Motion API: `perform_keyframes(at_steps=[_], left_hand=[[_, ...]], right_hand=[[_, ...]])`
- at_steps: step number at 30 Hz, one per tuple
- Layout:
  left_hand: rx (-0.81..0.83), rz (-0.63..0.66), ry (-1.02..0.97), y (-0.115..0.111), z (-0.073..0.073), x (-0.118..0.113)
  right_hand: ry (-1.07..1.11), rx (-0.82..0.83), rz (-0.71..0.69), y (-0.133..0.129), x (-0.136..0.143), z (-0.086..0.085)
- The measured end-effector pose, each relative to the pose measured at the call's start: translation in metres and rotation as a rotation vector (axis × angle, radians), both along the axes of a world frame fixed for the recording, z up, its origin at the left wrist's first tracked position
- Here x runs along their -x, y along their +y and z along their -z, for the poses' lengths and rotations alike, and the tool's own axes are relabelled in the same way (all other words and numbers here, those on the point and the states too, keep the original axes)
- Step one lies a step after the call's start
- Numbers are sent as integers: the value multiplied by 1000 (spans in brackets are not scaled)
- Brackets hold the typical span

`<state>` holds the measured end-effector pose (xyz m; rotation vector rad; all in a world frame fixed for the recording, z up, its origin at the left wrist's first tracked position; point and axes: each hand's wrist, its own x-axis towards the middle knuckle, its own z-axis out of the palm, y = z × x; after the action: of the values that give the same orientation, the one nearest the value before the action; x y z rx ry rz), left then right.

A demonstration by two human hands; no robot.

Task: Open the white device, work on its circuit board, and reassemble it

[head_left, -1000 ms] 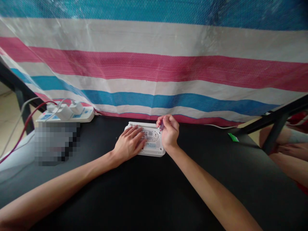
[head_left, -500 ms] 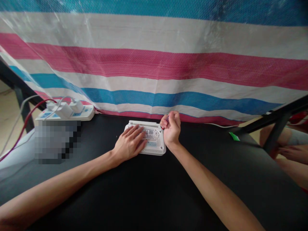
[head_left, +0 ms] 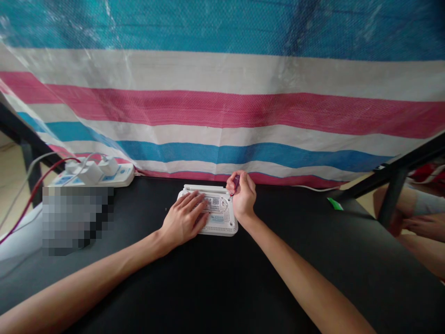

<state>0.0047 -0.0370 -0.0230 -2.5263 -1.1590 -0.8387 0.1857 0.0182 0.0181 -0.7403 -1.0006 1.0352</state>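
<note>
A white router [head_left: 222, 227] lies underside up on the black table, showing its labels, vent holes and corner screw holes. A white antenna bar runs along its far edge. My left hand [head_left: 185, 218] lies flat with fingers stretched over the router's left half, covering part of the label. At the far right corner, my right hand [head_left: 244, 198] is closed around a small screwdriver [head_left: 237, 182] with a dark purple handle. Its reddish lower end points down at the corner screw hole; whether it touches a screw I cannot tell.
A white power strip [head_left: 121, 178] with plugged-in adapters and cables stands at the far left, behind a blurred-out item [head_left: 76, 220]. A small green packet [head_left: 334, 204] lies at the right. Striped sheeting [head_left: 222, 109] hangs behind the table. Another person's hand [head_left: 422, 227] shows at the right edge.
The camera view has tilted up a little, so everything sits lower. My right hand has turned slightly, showing more of the purple handle. My left hand stays on the router.
</note>
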Motion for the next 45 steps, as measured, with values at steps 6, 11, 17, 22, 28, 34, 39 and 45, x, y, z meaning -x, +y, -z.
perform_keyframes(at_steps=[6,11,17,22,28,34,39,45], left_hand=[[6,-1,12,0,-1,0],[36,2,1,0,-3,1],[38,6,13,0,-3,1],[66,5,0,0,-3,2],[70,13,-17,0,-4,1],[-9,19,-4,2,-2,1],[1,15,0,1,-2,1],[4,17,-12,1,-3,1]], right_hand=[[-15,-56,-15,-3,0,1],[-52,-61,-8,-2,-1,0],[-32,-65,35,-1,-1,-1],[-37,-7,10,-2,-1,-3],[0,-34,-20,-1,-6,-3],[21,-84,-65,6,-9,1],[54,-48,-81,8,-9,2],[181,-50,-117,2,-6,2]])
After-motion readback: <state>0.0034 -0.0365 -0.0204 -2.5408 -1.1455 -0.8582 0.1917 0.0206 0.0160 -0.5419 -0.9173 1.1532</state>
